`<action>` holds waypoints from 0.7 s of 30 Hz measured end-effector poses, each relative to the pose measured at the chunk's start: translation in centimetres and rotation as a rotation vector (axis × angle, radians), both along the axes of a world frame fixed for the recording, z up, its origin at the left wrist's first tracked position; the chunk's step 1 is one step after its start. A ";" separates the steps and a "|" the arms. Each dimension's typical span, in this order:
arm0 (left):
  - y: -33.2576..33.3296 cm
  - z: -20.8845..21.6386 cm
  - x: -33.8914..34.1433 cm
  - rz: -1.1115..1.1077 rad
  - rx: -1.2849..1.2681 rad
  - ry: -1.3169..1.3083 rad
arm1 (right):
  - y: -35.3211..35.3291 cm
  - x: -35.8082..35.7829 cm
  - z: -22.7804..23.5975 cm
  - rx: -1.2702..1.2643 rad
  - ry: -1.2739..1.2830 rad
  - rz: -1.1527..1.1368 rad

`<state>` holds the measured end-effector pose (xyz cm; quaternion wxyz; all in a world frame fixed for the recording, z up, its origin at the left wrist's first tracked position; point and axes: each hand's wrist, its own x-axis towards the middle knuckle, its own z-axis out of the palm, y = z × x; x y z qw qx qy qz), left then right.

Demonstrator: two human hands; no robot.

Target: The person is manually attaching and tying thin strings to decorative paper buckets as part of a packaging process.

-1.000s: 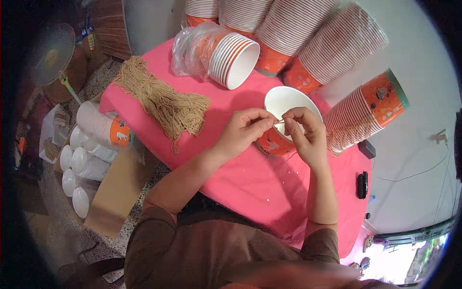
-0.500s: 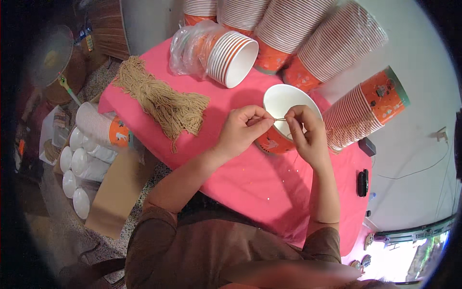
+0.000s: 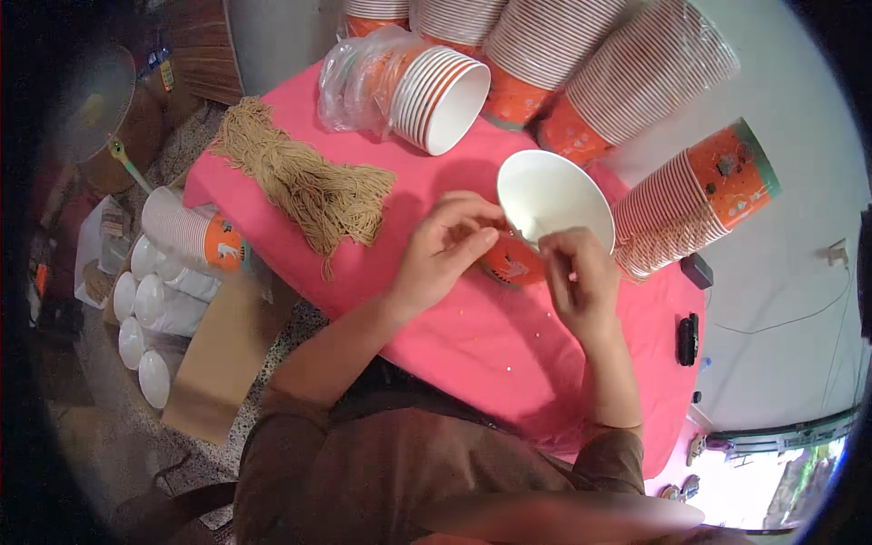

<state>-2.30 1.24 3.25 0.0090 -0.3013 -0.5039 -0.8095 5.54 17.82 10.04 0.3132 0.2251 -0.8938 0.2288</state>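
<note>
A white-lined paper bucket (image 3: pixel 565 195) with an orange printed outside stands on the pink cloth in front of me, its mouth tipped toward me. Just left of its near rim is my left hand (image 3: pixel 445 250), thumb and forefinger close together on what looks like a thin tan cord. My right hand (image 3: pixel 583 282) is at the rim's near right side, fingers curled in a pinch; the cord is barely visible between the hands. To the left lies a thick bundle of tan cords (image 3: pixel 309 186).
A bagged stack of white-mouthed buckets (image 3: pixel 440 104) lies behind. Tall nested stacks (image 3: pixel 654 73) stand along the back, and another orange stack (image 3: pixel 677 204) leans at right with tan cords against it. A cardboard box (image 3: pixel 213 354) holding white cups sits at lower left.
My hands have drawn slightly apart and my right hand has dropped a little, its fingers curling downward. More of the bucket's mouth now shows. The cord between them is harder to see.
</note>
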 end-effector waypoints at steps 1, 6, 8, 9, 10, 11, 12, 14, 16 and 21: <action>-0.3 -0.4 0.2 0.027 -0.014 -0.028 | 0.1 0.6 -0.3 0.065 0.016 0.031; -1.4 -2.0 2.2 -0.475 -0.257 -0.365 | 0.5 2.4 -3.7 0.301 0.150 0.119; -0.9 -2.2 2.6 -0.624 -0.153 -0.463 | 0.2 2.6 -4.5 0.320 0.161 0.132; -0.8 -2.4 2.4 -0.626 -0.155 -0.465 | 0.1 2.7 -4.7 0.340 0.173 0.145; -0.8 -2.6 2.2 -0.640 -0.177 -0.431 | 0.1 2.9 -4.9 0.338 0.172 0.142; -0.8 -2.6 2.1 -0.655 -0.199 -0.395 | 0.1 3.1 -5.0 0.277 0.094 0.133; -0.7 -2.7 1.9 -0.659 -0.202 -0.394 | 0.1 3.2 -5.1 0.216 0.019 0.122; -0.7 -2.7 1.6 -0.652 -0.184 -0.376 | -0.4 3.8 -5.4 0.032 -0.114 0.017; -1.0 -2.4 1.3 -0.649 -0.239 -0.378 | -0.6 4.1 -5.4 -0.156 -0.246 -0.085; -1.4 -2.0 0.9 -0.523 -0.423 -0.277 | -0.2 4.2 -4.7 -0.361 -0.496 -0.102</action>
